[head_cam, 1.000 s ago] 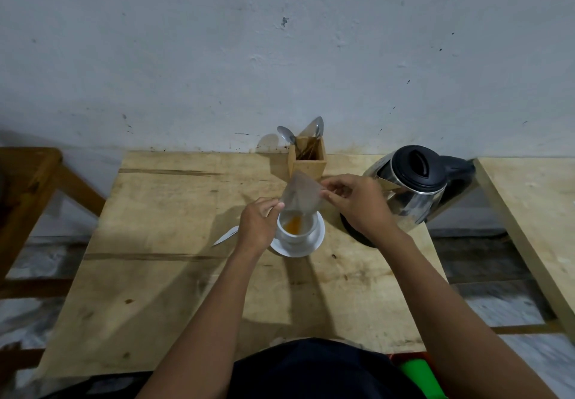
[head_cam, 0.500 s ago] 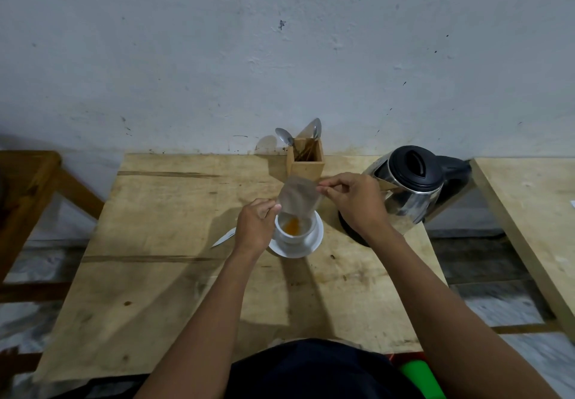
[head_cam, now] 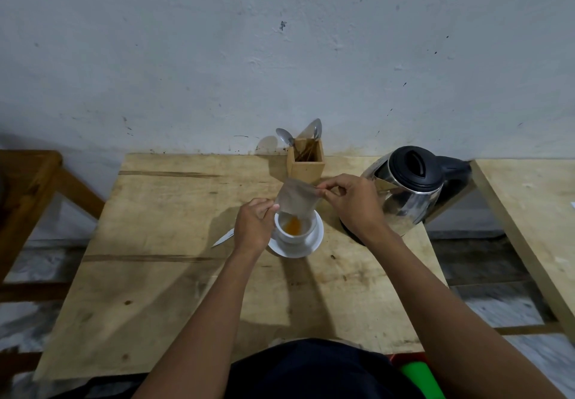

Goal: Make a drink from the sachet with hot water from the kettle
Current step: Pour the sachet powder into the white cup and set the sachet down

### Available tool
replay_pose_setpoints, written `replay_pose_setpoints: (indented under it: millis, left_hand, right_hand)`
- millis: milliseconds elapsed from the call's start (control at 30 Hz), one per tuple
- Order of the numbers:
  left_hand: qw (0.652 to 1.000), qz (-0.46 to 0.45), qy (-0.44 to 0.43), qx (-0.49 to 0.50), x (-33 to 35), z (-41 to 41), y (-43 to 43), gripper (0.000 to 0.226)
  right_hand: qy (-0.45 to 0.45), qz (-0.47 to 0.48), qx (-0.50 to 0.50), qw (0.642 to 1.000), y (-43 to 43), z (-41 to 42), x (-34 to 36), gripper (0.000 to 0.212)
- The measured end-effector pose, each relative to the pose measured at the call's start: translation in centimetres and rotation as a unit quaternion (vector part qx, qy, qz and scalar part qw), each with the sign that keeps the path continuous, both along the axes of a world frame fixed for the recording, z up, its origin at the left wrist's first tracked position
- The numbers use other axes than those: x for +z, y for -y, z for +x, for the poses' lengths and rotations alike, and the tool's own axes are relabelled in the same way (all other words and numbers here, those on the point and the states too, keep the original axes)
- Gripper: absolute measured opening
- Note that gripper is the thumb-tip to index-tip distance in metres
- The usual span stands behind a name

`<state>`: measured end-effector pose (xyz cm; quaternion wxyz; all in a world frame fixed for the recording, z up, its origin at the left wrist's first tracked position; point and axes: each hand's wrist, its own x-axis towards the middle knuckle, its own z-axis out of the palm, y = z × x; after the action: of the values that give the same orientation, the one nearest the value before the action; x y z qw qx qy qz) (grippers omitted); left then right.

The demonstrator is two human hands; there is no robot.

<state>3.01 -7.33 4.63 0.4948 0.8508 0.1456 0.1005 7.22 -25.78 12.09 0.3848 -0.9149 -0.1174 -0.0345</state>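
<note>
A white cup (head_cam: 294, 233) stands on a white saucer (head_cam: 314, 242) in the middle of the wooden table (head_cam: 155, 274). Orange powder (head_cam: 293, 226) lies inside the cup. A grey sachet (head_cam: 297, 201) hangs tilted, mouth down, right above the cup. My right hand (head_cam: 351, 202) pinches its upper corner. My left hand (head_cam: 253, 224) holds its lower left edge beside the cup's rim. The steel kettle (head_cam: 410, 190) with a black lid stands to the right, just behind my right hand.
A wooden holder (head_cam: 306, 162) with spoons stands against the wall behind the cup. A metal utensil tip (head_cam: 222, 239) pokes out left of my left hand. A second table (head_cam: 535, 227) lies at right, a wooden frame (head_cam: 28, 199) at left.
The sachet has stayed over the cup with only a slight shift in its tilt. Both hands keep their grip and are nearly where they were.
</note>
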Motion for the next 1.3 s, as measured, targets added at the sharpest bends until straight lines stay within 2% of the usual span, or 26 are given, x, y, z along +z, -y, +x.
replay_pose_setpoints:
  millis: [700, 1300]
  left_hand:
    - [1.000, -0.007, -0.003, -0.005, -0.6, 0.1, -0.1, 0.017]
    - [1.000, -0.007, -0.025, -0.009, -1.9, 0.1, -0.1, 0.016]
  right_hand:
    - [0.012, 0.003, 0.022, 1.000, -0.3, -0.1, -1.0, 0.005]
    - [-0.034, -0.014, -0.068, 0.997, -0.3, -1.5, -2.1, 0.005]
